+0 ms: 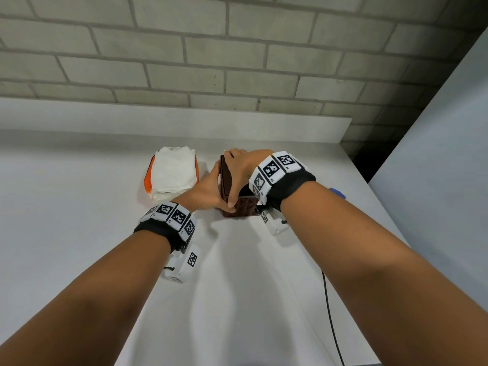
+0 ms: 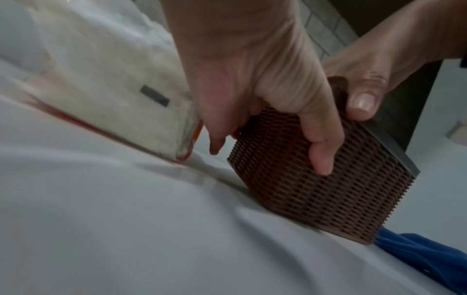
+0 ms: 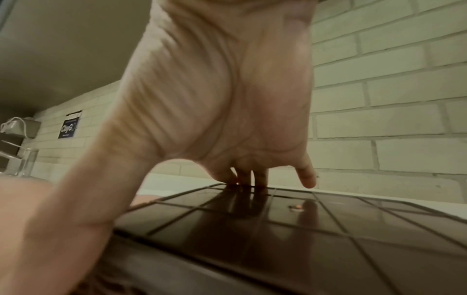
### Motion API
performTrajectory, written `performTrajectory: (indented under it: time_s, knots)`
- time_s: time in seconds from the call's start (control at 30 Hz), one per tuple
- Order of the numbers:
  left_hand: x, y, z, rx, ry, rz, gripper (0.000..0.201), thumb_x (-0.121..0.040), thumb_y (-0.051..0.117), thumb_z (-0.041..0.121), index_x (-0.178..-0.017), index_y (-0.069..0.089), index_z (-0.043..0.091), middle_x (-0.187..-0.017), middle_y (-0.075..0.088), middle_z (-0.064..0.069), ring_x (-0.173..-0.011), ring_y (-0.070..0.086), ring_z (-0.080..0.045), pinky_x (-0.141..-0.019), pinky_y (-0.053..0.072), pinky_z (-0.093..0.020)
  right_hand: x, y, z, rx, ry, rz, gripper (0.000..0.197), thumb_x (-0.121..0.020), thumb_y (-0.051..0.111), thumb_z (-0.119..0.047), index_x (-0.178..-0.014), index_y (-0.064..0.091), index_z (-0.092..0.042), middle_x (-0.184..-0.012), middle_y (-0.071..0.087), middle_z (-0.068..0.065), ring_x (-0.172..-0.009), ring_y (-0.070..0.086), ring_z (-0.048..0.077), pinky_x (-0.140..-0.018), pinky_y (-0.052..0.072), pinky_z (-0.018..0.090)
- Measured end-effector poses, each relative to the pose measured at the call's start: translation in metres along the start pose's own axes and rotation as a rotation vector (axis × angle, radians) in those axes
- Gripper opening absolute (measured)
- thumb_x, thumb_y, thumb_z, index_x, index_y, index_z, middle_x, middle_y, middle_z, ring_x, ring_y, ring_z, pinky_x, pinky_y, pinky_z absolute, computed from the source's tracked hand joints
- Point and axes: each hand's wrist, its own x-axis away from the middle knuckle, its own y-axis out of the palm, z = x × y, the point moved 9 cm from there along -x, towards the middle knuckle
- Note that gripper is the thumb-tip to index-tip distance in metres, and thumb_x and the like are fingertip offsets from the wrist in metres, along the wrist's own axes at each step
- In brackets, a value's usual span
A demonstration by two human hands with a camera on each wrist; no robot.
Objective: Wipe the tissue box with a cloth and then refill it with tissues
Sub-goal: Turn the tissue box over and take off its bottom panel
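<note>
2 hands point(image 1: 227, 180) grip brown tissue box point(image 1: 244, 206), left and right.

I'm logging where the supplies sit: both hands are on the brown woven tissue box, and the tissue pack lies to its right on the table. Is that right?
Not quite. In the head view the tissue pack lies to the left of the brown woven tissue box, not its right. The rest holds: the left hand and right hand are both on the box.

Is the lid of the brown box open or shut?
Open. The lid stands up on edge above the woven tissue box, and the right hand grips it while the left hand holds the box.
</note>
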Motion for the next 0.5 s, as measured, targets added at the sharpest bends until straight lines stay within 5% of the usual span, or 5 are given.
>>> performTrajectory:
  time_s: [0.17, 0.4, 0.5]
  knots:
    - [-0.005, -0.004, -0.007, -0.005, -0.033, -0.028, 0.134, -0.05, 0.089, 0.003, -0.15, 0.002, 0.024, -0.141, 0.042, -0.003, -0.128, 0.046, -0.02, -0.105, 0.044, -0.038, -0.011, -0.003, -0.008, 0.063, -0.012, 0.065, 0.129, -0.047, 0.084, -0.053, -0.149, 0.016, -0.013, -0.141, 0.037, 0.007, -0.124, 0.049, 0.03, -0.092, 0.051, 0.044]
    - [-0.008, -0.003, -0.016, 0.015, -0.107, -0.081, 0.123, -0.056, 0.082, -0.006, -0.148, 0.008, 0.025, -0.134, 0.045, -0.003, -0.119, 0.053, -0.023, -0.094, 0.052, -0.037, -0.012, -0.003, -0.01, 0.006, -0.033, -0.001, 0.121, -0.049, 0.08, -0.057, -0.147, 0.021, -0.017, -0.138, 0.038, 0.007, -0.124, 0.047, 0.029, -0.094, 0.05, 0.047]
    - [-0.005, -0.004, -0.015, 0.014, -0.112, -0.098, 0.126, -0.049, 0.082, 0.003, -0.148, 0.008, 0.03, -0.134, 0.047, -0.004, -0.119, 0.054, -0.024, -0.097, 0.051, -0.042, -0.012, -0.005, -0.011, -0.016, -0.039, -0.01, 0.11, -0.049, 0.08, -0.057, -0.14, 0.031, -0.017, -0.123, 0.043, 0.005, -0.117, 0.051, 0.027, -0.091, 0.052, 0.045]
